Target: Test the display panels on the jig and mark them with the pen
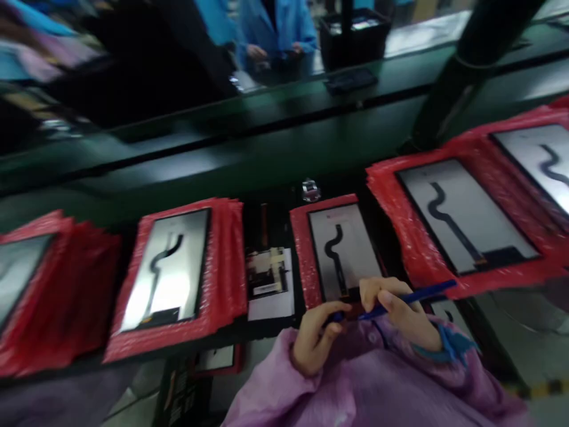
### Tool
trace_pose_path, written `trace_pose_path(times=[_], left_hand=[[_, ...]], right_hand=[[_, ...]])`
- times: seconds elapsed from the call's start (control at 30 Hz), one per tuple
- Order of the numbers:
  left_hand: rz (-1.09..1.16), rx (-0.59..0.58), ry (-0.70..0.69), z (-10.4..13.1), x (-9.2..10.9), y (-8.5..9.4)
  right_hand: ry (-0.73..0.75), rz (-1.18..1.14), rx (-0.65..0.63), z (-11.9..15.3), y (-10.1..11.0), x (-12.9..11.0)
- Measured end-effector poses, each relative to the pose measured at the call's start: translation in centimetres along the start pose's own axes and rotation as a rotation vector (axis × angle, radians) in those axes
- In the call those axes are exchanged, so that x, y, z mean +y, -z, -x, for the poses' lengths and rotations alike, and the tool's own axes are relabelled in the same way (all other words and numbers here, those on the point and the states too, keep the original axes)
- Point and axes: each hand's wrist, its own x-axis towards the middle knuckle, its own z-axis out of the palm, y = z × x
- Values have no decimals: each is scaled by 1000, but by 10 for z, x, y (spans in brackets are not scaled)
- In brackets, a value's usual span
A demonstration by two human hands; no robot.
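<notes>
A blue pen [429, 291] is pinched in my right hand [402, 311], its tip pointing left and its tail to the right. My left hand [313, 338] is closed on a small dark blue piece that looks like a pen cap [336, 316], a short way left of the pen tip. Both hands are over the near edge of the bench, close to my body. Just beyond them lies a display panel [358, 237] with a black flex cable [334, 249], resting on a red bubble bag [304, 261].
Stacks of red bubble bags [229, 267] with display panels [171, 267] on top stand to the left and right. A small circuit board [267, 273] lies on white paper [271, 308]. A clear tape roll [310, 190] sits behind. Across the bench is a person in blue [278, 29].
</notes>
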Motion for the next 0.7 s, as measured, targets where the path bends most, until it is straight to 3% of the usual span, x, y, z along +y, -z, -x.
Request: trace_pose_path(times=[0.13,0.33,0.5,0.6,0.7], left_hand=[[134,-8,-19,-7,2,0],[187,13,13,-4,-4,4],[215,-12,16,-5,-6,-2],[282,54,-46,-10,-12,-6],[236,130,-40,-19,-11,-3]], right_hand=[[-111,80,-62,-17,-16,13],[-85,102,-20,-32,-15,7],[-63,226,-154,-42,-23,3],[-56,303,-160,-45,-26,16],[-142,346,-234,-52,-22,29]])
